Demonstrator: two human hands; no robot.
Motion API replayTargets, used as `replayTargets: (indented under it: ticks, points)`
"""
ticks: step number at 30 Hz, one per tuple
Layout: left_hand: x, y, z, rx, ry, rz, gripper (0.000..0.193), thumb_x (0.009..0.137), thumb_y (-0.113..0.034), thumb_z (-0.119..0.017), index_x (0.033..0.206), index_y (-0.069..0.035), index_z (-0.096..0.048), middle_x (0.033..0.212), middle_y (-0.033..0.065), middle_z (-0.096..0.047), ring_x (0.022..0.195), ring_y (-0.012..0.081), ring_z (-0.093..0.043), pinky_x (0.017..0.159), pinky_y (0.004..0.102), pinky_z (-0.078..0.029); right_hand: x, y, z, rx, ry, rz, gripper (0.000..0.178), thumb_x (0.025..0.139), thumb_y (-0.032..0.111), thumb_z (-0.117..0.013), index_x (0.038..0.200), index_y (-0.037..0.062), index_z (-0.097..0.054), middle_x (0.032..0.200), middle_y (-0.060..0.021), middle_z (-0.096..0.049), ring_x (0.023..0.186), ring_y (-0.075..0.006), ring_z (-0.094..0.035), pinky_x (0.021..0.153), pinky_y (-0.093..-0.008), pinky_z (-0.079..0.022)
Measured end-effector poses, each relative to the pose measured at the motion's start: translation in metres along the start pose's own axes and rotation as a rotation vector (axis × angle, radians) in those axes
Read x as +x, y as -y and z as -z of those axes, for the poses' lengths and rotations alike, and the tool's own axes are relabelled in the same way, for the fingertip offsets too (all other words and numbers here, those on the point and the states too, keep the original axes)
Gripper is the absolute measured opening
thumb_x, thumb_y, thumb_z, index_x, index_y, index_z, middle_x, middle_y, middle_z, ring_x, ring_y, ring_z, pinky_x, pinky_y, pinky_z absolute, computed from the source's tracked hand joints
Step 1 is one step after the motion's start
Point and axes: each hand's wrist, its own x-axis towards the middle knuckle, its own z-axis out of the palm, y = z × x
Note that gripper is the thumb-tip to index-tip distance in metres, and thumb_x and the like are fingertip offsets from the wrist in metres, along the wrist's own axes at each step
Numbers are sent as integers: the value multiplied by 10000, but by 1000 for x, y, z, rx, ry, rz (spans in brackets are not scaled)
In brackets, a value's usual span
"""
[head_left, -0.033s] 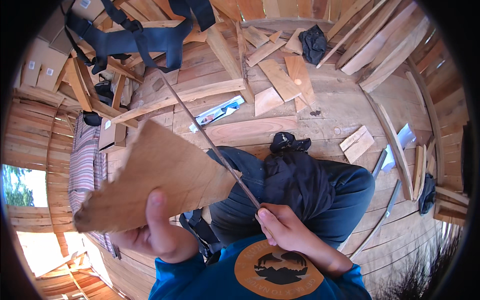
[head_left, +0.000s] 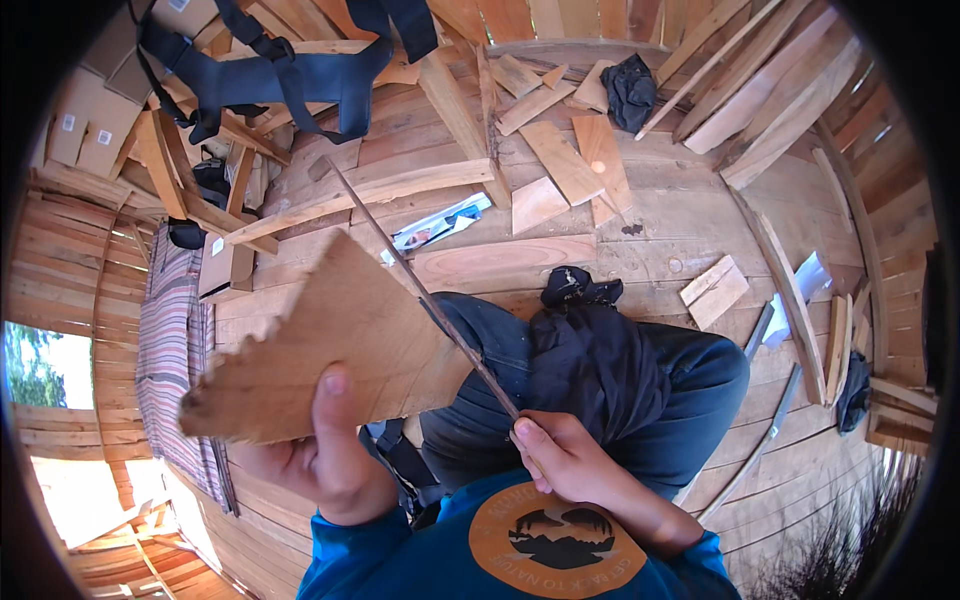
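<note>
My left hand (head_left: 335,450) grips a wedge-shaped wooden board (head_left: 370,340), its thumb on the upper face and its fingers underneath. Along its left side the board has a row of notches, like saw teeth. My right hand (head_left: 560,450) is closed around the near end of a long, thin brown rod (head_left: 425,290); the frames do not show exactly what tool it is. The rod slants away to the far left and lies against or just over the board's right end. Below them are my legs in dark trousers, with a dark cloth (head_left: 600,360) in the lap.
Loose wood offcuts (head_left: 560,160) lie on the plank floor ahead, near a black bag (head_left: 628,92). A timber frame (head_left: 370,195) and black straps (head_left: 280,90) are at the far left. Planks (head_left: 775,90) lean at the far right. Beside my right knee lies a curved strip (head_left: 755,440).
The board has shifted right and slightly up with my left hand, its notched side now tilted more. My right hand and the rod have barely moved.
</note>
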Motion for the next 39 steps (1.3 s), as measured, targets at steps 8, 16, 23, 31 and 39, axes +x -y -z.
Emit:
replayTargets:
  ticks: [8,16,23,31,39]
  points:
    - [-9,-7,16,-269,55,64,618,779,-173,-768,1284,47,-487,1144,172,-600,1054,248,-590,953,374,-467,-4,-10,-6,-70,4,-11,475,1037,409,-406,749,40,-484,519,3,-469,440,-85,-495,446,-261,-405]
    - [-10,-21,15,-189,82,162,561,773,-99,-784,1238,56,-512,1157,173,-603,1047,235,-601,943,354,-478,-5,-10,-7,-113,12,6,445,1053,375,-361,746,63,-441,574,1,-454,464,-66,-453,448,-224,-388]
    - [-15,-16,10,-121,82,26,476,802,-31,-741,1212,75,-522,1132,194,-616,1040,243,-617,932,348,-485,-15,6,-10,2,34,-41,447,1050,387,-369,752,62,-440,585,3,-447,474,-61,-452,455,-218,-392]
    - [-25,-7,14,-18,73,-17,448,835,-72,-722,1200,89,-517,1089,210,-643,971,252,-653,870,338,-510,-14,-11,-12,-46,-18,-36,453,1038,388,-404,762,35,-468,553,-6,-466,454,-79,-488,451,-254,-400]
    - [-31,-11,12,-72,-20,21,497,839,-63,-717,1246,96,-479,1095,207,-648,977,266,-659,853,331,-516,-22,0,-15,-146,4,88,455,1052,391,-356,761,55,-453,574,2,-431,460,-65,-430,454,-220,-391]
